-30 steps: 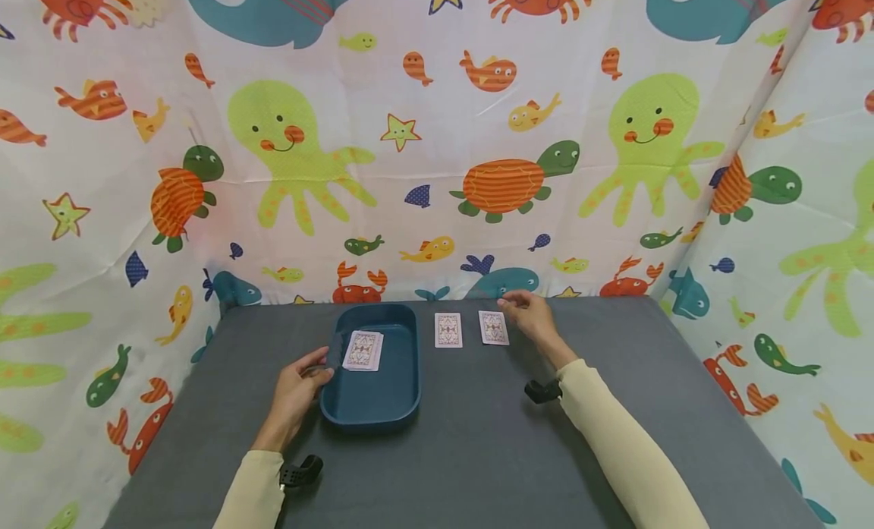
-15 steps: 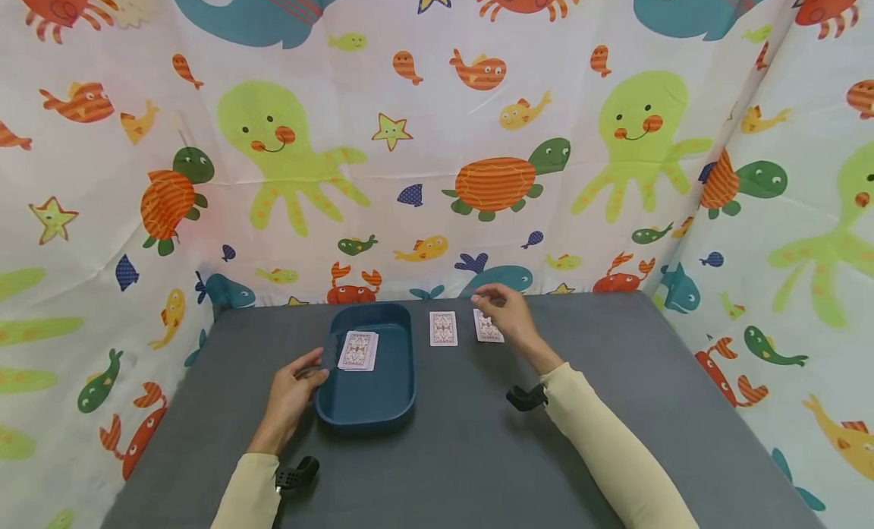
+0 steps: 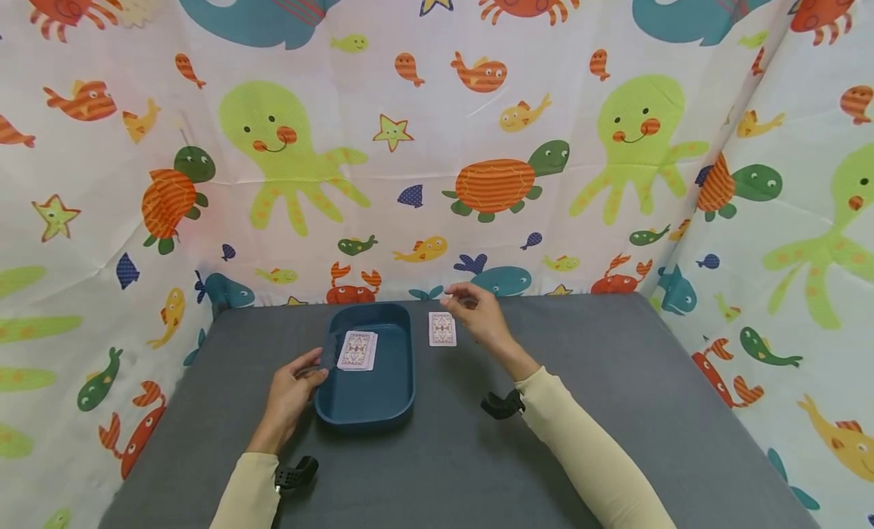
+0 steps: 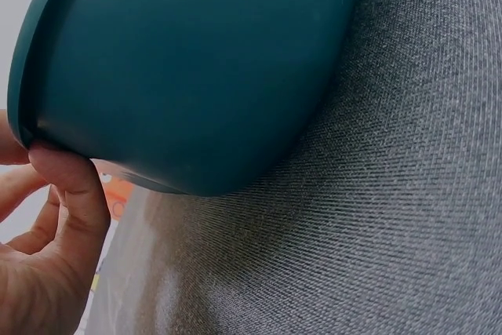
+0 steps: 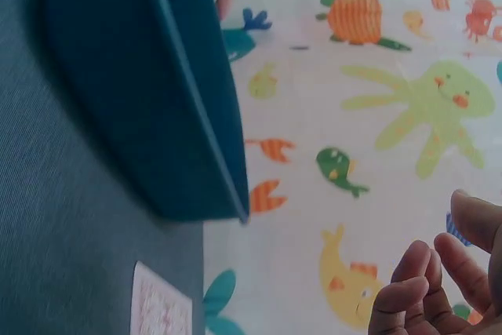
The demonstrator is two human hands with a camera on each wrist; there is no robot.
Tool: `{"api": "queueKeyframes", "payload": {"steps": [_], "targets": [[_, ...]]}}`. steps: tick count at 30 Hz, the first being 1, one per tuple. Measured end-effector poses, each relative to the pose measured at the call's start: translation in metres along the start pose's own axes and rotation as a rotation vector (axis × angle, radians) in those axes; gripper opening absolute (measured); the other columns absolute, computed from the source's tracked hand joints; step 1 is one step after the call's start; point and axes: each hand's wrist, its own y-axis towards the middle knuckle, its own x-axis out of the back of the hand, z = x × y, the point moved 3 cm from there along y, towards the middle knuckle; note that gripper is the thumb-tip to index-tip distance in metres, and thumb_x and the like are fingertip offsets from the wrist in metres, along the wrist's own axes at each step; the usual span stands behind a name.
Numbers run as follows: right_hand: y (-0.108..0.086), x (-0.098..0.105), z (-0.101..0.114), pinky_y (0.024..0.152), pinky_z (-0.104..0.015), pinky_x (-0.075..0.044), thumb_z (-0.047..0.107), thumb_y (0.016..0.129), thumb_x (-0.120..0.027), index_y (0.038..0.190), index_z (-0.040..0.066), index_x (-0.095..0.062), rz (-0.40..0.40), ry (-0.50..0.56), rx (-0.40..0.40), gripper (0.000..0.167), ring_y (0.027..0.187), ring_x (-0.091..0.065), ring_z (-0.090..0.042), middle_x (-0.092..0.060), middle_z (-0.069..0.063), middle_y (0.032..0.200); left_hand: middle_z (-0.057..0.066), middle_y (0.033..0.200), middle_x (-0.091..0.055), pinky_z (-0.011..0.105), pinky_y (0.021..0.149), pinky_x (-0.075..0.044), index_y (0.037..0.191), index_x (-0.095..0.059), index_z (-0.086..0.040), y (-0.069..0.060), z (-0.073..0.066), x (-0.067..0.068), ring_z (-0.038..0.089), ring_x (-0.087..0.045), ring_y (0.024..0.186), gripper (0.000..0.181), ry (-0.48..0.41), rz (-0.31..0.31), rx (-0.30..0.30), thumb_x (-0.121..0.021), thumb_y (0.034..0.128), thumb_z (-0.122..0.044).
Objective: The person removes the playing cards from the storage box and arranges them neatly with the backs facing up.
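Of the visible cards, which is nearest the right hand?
The single card on the table, beside the blue tray; the other visible cards are piled inside it, nearer the left hand.

The sleeves (image 3: 594, 455) are plain, long and pale yellow; black wristbands (image 3: 517, 400) carry rounded black housings (image 3: 497, 407). The left wristband (image 3: 288, 478) seems perforated, though it shows small. Both hands (image 3: 290, 392) are bare.

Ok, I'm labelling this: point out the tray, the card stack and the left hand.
Tray (image 3: 365, 400): head view, bare floor.
Card stack (image 3: 356, 351): head view, top card's middle.
Left hand (image 3: 288, 393): head view, hand's middle.
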Motion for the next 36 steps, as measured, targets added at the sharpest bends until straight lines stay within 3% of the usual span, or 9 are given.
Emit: {"api": "queueKeyframes", "payload": {"steps": [4, 8, 17, 30, 36], "targets": [[-0.001, -0.012, 0.011, 0.069, -0.029, -0.050, 0.028, 0.092, -0.070, 0.115, 0.007, -0.067, 0.036, 0.037, 0.017, 0.032, 0.080, -0.059, -0.024, -0.060, -0.010, 0.099, 0.011, 0.148, -0.045, 0.028, 0.080, -0.045, 0.147, -0.047, -0.019, 0.000, -0.001, 0.001, 0.027, -0.053, 0.122, 0.051, 0.003, 0.000, 0.005, -0.059, 0.0969, -0.017], [-0.002, -0.025, 0.020, 0.064, -0.027, -0.045, 0.026, 0.091, -0.070, 0.114, 0.008, -0.067, 0.054, 0.054, 0.022, 0.030, 0.077, -0.057, -0.019, -0.060, -0.010, 0.100, 0.011, 0.148, -0.046, 0.029, 0.080, -0.045, 0.146, -0.048, -0.019, 0.000, -0.002, 0.001, 0.026, -0.053, 0.120, 0.051, 0.002, -0.002, 0.009, -0.059, 0.0966, -0.017], [-0.003, -0.054, 0.028, 0.073, -0.026, -0.047, 0.024, 0.091, -0.071, 0.112, 0.011, -0.068, 0.056, 0.049, 0.036, 0.025, 0.085, -0.061, -0.019, -0.062, -0.008, 0.099, 0.013, 0.147, -0.046, 0.028, 0.079, -0.046, 0.146, -0.048, -0.017, 0.000, -0.002, 0.000, 0.026, -0.054, 0.119, 0.051, -0.006, -0.003, 0.006, -0.060, 0.0962, -0.016], [0.003, -0.092, 0.036, 0.076, -0.026, -0.049, 0.024, 0.090, -0.072, 0.115, 0.011, -0.068, 0.104, 0.055, -0.007, 0.028, 0.091, -0.060, -0.022, -0.063, -0.010, 0.104, 0.012, 0.146, -0.047, 0.029, 0.079, -0.045, 0.146, -0.048, -0.019, -0.003, -0.004, 0.000, 0.025, -0.053, 0.118, 0.051, -0.003, -0.005, 0.007, -0.059, 0.0964, -0.016], [0.009, -0.108, 0.032, 0.080, -0.028, -0.048, 0.027, 0.089, -0.073, 0.115, 0.015, -0.068, 0.105, 0.061, -0.071, 0.029, 0.093, -0.058, -0.019, -0.064, -0.010, 0.112, 0.011, 0.147, -0.046, 0.028, 0.080, -0.045, 0.146, -0.048, -0.019, -0.003, -0.004, 0.000, 0.025, -0.053, 0.119, 0.051, -0.001, 0.001, 0.006, -0.059, 0.0967, -0.016]]}}
